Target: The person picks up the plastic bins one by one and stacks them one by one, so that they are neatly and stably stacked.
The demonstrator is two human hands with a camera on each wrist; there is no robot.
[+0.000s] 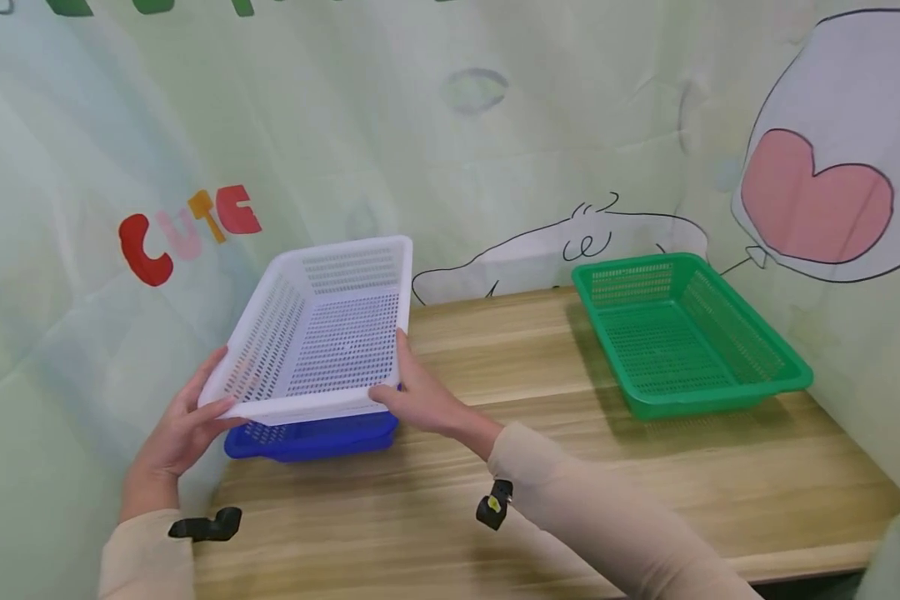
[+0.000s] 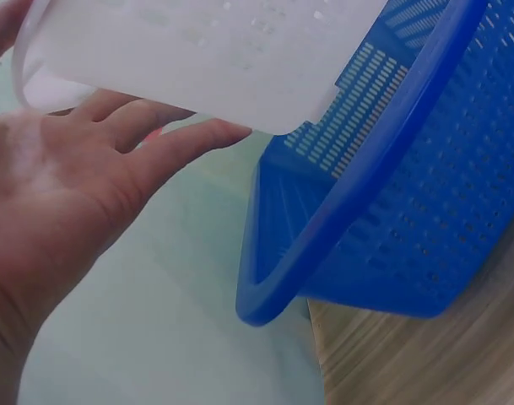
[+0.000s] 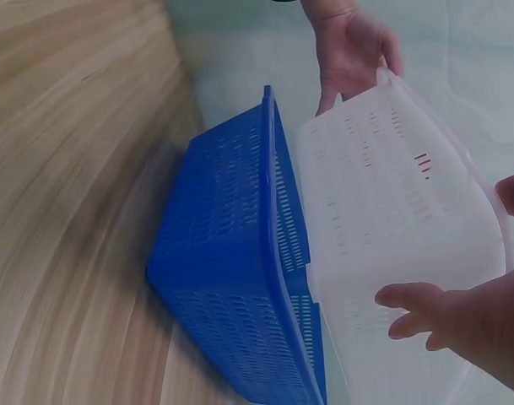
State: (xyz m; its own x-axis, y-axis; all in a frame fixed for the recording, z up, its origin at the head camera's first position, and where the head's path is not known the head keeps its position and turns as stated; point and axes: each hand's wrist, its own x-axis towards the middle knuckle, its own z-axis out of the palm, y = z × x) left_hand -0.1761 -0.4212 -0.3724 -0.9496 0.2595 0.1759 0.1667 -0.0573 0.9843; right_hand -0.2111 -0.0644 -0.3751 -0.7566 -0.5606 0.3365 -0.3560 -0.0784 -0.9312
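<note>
A white plastic basket (image 1: 352, 342) with slotted walls is held tilted over a blue basket (image 1: 330, 442) on the table. My left hand (image 1: 176, 437) grips its near left corner, thumb at the rim and fingers beneath, as the left wrist view shows of this hand (image 2: 71, 177). At the right side, my right hand (image 1: 423, 396) holds the rim by the thumb; its fingers (image 3: 417, 305) press against the outer wall in the right wrist view. The white basket's base (image 3: 366, 211) hangs just above the blue basket's opening (image 3: 286, 228). From the head, most of the blue basket is hidden.
A green basket (image 1: 667, 350) of similar shape stands on the wooden table (image 1: 495, 483) at the right. A printed cloth (image 1: 360, 125) hangs behind and on both sides of the table. Bare wood lies between the blue and green baskets.
</note>
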